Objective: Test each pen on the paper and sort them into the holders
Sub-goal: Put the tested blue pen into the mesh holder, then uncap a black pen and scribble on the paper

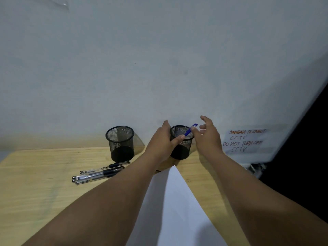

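Observation:
Two black mesh pen holders stand near the wall on a wooden table (pixel 35 174). My left hand (pixel 162 141) grips the side of the right holder (pixel 183 146). A blue pen (pixel 190 130) leans in that holder, its cap end sticking out over the rim. My right hand (pixel 206 134) hovers just right of the pen with fingers spread and nothing held. The left holder (pixel 120 142) looks empty. Several clear-barrelled black pens (pixel 99 173) lie on the table in front of it. A white sheet of paper (pixel 174 206) lies between my forearms.
A pale wall rises right behind the holders. A handwritten CCTV notice (pixel 246 141) hangs on the wall at the right. Beyond the table's right edge it is dark.

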